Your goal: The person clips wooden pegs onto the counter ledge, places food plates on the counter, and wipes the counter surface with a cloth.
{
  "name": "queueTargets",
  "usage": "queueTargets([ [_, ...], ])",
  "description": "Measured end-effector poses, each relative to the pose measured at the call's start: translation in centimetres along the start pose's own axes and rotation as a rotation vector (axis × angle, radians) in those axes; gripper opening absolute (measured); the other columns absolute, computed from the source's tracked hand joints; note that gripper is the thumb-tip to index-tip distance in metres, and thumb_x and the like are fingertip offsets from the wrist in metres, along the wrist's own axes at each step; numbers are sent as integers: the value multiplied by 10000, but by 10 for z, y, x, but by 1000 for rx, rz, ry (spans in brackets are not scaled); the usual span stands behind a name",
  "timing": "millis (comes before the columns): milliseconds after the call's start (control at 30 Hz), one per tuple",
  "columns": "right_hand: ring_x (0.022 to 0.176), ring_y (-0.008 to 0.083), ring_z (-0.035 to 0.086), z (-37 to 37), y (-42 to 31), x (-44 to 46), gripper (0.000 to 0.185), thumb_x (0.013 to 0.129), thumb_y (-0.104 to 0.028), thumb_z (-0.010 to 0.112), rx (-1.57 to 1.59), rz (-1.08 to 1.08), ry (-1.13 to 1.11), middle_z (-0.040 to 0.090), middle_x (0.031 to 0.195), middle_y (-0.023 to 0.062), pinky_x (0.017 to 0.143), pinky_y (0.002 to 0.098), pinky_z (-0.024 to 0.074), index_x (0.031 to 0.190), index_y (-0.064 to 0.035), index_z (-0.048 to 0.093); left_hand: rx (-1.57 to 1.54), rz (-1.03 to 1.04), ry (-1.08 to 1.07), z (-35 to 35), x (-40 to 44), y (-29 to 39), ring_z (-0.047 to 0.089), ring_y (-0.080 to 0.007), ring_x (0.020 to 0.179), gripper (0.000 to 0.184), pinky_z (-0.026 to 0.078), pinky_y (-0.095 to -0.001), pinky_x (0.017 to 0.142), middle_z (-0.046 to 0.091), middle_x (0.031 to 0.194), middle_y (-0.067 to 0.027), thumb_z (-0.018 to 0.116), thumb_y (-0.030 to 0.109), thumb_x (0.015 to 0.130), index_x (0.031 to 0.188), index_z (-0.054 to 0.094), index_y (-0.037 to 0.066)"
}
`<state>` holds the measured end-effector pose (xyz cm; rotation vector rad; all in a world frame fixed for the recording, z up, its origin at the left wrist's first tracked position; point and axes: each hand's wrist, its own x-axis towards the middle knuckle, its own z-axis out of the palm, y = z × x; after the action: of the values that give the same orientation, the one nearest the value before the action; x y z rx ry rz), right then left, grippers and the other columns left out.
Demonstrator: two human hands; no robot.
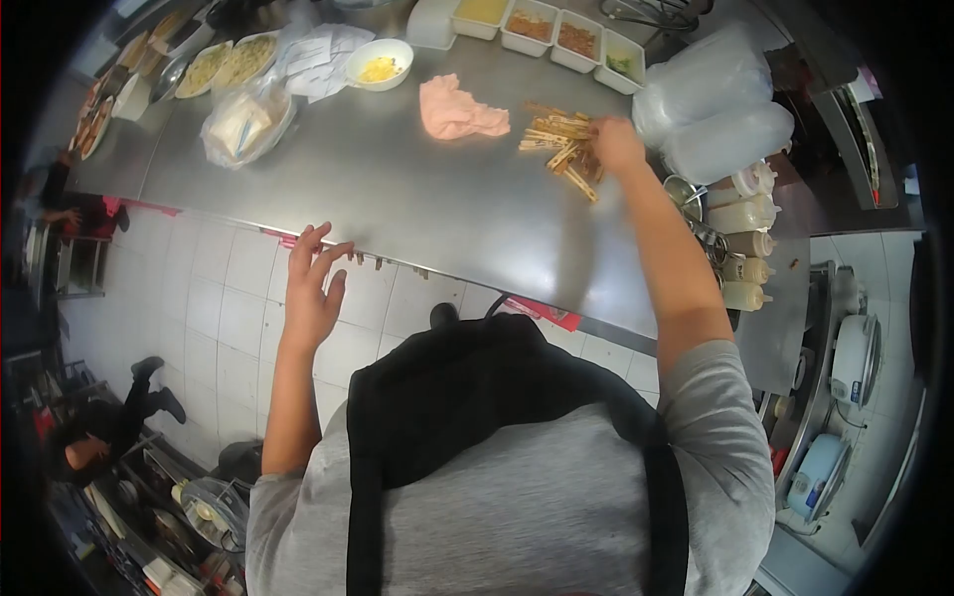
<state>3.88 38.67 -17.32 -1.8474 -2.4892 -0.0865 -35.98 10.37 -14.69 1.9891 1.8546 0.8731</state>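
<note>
On the steel table (397, 189) lies a loose pile of wooden clothespins (561, 139). My right hand (616, 144) is at the right side of this pile, its fingertips touching the pins; its fingers are partly hidden, and whether it grips one is unclear. My left hand (318, 278) is raised at the table's front edge, fingers apart, holding nothing. Several small clips (378, 262) hang along that edge, to the right of my left hand. A crumpled pink cloth (459, 109) lies left of the pile.
Food containers (527, 28) line the back. Beside a white bowl (379, 66) is a plastic bag (246, 121). Plastic-wrapped stacks (706, 89) and squeeze bottles (743, 215) stand at the right. Other people (99, 437) are at the far left.
</note>
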Motion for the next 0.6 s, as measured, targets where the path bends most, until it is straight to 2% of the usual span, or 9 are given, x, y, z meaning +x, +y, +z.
queueTargets([
  [100, 933, 317, 564, 11, -2, 3, 215, 766, -152, 558, -44, -95, 77, 611, 991, 139, 826, 411, 460, 948, -85, 652, -4, -8, 9, -7, -9, 2, 331, -337, 1259, 406, 325, -418, 998, 431, 1292, -110, 561, -64, 708, 1071, 596, 114],
  [133, 927, 318, 573, 9, -8, 5, 249, 763, -156, 574, -27, -42, 0, 602, 1020, 142, 821, 412, 465, 993, -85, 636, -5, -12, 22, -9, -12, 6, 327, -328, 1263, 406, 327, -411, 996, 430, 1293, -112, 561, -66, 707, 1073, 595, 107],
  [300, 903, 342, 580, 19, -5, 16, 196, 771, -195, 594, -25, 20, -101, 590, 990, 146, 777, 436, 471, 925, -76, 622, 6, -22, 49, -10, -49, 15, 347, -341, 1242, 413, 335, -420, 1000, 434, 1282, -110, 591, -50, 698, 1074, 584, 118],
  [333, 885, 349, 579, 30, 3, 17, 168, 777, -191, 580, -58, -26, -17, 597, 960, 156, 771, 444, 469, 892, -74, 616, 18, -28, 72, -8, -60, 15, 351, -344, 1238, 415, 338, -423, 1001, 434, 1281, -110, 596, -46, 697, 1076, 582, 122],
  [367, 956, 329, 579, 9, -11, 5, 190, 805, -127, 483, -69, -46, -5, 604, 991, 172, 807, 436, 471, 902, -60, 632, 23, -52, 78, -8, -71, 18, 357, -350, 1230, 402, 344, -428, 997, 438, 1275, -108, 598, -37, 701, 1068, 583, 127],
  [400, 944, 326, 577, 15, -2, 9, 169, 783, -141, 529, -92, -90, 98, 609, 956, 169, 802, 439, 467, 887, -47, 624, 27, -73, 80, -8, -82, 20, 362, -356, 1223, 390, 350, -433, 994, 442, 1268, -105, 599, -28, 706, 1060, 583, 132],
  [467, 788, 340, 590, -4, -3, 5, 206, 732, -138, 608, 87, -91, 310, 616, 883, 161, 727, 427, 478, 909, -34, 590, 26, -103, 76, -7, -106, 20, 370, -366, 1213, 350, 362, -440, 984, 447, 1260, -104, 603, -3, 718, 1039, 582, 136],
  [533, 704, 262, 609, -41, -24, -11, 214, 760, -112, 606, 451, -25, 386, 628, 838, 122, 659, 353, 495, 957, -31, 585, 45, -173, 75, -7, -125, 23, 370, -348, 1216, 368, 367, -432, 980, 435, 1277, -109, 606, -9, 717, 1054, 580, 136],
  [600, 697, 195, 609, -50, -40, -20, 236, 788, -106, 612, 986, -109, 312, 626, 836, 94, 642, 295, 494, 1007, -23, 582, 36, -255, 96, -7, -139, 23, 385, -337, 1204, 371, 375, -421, 972, 436, 1280, -114, 608, -3, 719, 1062, 580, 134],
])
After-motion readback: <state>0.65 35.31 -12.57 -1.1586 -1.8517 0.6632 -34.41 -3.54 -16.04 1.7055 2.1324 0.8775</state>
